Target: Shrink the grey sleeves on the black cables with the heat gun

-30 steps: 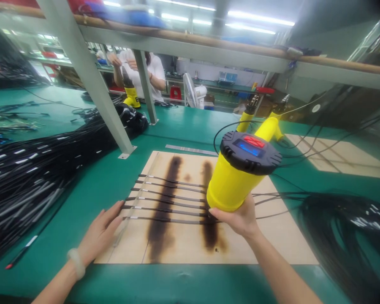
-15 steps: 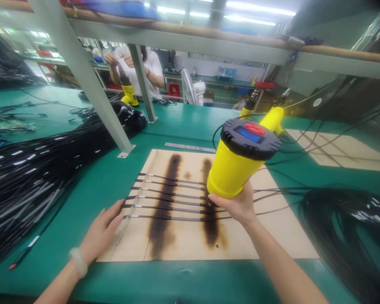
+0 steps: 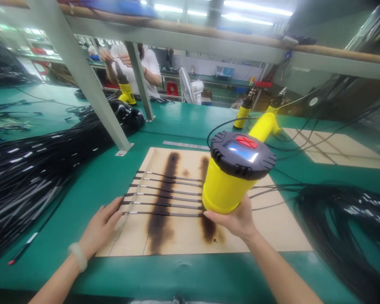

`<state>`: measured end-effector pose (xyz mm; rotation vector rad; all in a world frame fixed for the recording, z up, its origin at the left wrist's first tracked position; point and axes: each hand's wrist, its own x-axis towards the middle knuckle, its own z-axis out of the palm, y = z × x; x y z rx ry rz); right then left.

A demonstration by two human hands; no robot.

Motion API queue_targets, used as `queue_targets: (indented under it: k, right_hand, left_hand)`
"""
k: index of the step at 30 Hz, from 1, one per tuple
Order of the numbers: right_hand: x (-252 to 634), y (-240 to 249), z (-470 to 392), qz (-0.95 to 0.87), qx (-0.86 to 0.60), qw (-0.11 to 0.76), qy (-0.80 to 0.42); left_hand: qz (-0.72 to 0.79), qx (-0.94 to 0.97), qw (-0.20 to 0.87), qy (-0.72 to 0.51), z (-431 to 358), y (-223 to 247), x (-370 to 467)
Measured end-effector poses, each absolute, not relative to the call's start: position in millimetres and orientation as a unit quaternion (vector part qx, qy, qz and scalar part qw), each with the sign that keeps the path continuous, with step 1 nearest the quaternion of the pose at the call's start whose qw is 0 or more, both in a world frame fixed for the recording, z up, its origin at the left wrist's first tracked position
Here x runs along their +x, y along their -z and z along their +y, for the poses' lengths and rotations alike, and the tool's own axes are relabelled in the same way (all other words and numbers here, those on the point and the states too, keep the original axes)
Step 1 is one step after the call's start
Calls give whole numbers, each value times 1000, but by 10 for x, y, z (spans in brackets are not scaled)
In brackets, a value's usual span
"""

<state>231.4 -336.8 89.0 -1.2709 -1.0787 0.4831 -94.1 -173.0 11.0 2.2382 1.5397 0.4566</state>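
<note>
My right hand (image 3: 237,217) is wrapped round a yellow heat gun (image 3: 224,185) with a black cap and a small display, held over the wooden board (image 3: 183,245). Its nozzle is hidden beneath its body. Several dark cables (image 3: 177,197) lie side by side across the board, over two scorched dark bands. My left hand (image 3: 103,223) rests at the board's left edge with fingers extended, its fingertips at the ends of the lower cables, and holds nothing. A ruler (image 3: 185,145) lies behind the board.
Bundles of black cable lie at the left (image 3: 34,181) and right (image 3: 345,228). A slanted metal post (image 3: 91,88) stands on the green table (image 3: 183,278). Beyond are more yellow heat guns (image 3: 242,116), a fan (image 3: 190,86) and a person (image 3: 152,69) with raised hands.
The heat gun in my right hand has moved slightly left and towards me, over the lower cables. My left hand stays in nearly the same place. The view has shifted a little.
</note>
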Motion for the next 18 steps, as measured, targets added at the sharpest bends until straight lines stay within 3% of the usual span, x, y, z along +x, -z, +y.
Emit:
queue_targets:
  k: [18]
  right_hand:
    - [2434,-921,-3323,-446,-538,684,-208]
  left_hand:
    - [561,790,186,-164,-1734,-132,-900]
